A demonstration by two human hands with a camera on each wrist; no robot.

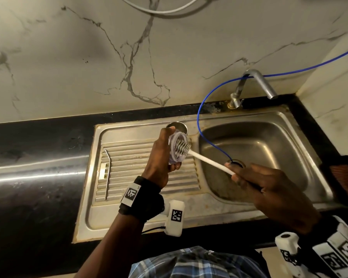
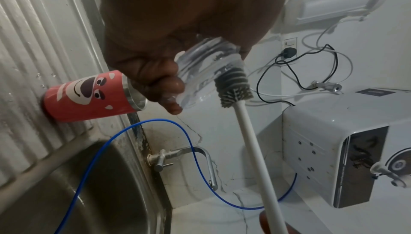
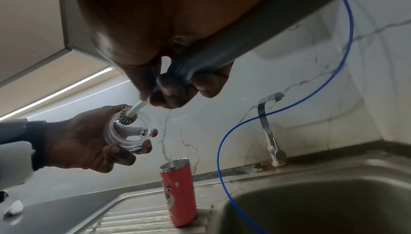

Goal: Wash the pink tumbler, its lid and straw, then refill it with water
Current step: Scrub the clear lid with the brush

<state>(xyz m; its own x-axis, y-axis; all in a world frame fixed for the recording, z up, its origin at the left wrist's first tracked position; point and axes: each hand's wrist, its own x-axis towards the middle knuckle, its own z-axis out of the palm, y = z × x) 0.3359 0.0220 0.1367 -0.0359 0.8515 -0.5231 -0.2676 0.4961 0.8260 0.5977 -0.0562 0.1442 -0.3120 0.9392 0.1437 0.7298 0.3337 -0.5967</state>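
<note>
My left hand (image 1: 161, 157) grips the clear lid (image 1: 178, 150) above the draining board, its open side turned to the right. My right hand (image 1: 269, 189) holds the white handle of a bottle brush (image 1: 207, 162); the grey bristle head (image 2: 233, 86) sits inside the lid (image 3: 130, 129). The pink tumbler (image 3: 179, 194) with a bear face stands upright and open on the draining board behind the lid, and only its steel rim (image 1: 177, 126) shows in the head view. The bent metal straw (image 1: 108, 173) lies on the ribs at the left.
The sink bowl (image 1: 259, 157) lies to the right, with the tap (image 1: 255, 85) behind it. A blue tube (image 1: 198, 117) loops into the drain. A white water purifier (image 2: 333, 150) hangs on the wall. Black counter (image 1: 28, 157) runs to the left.
</note>
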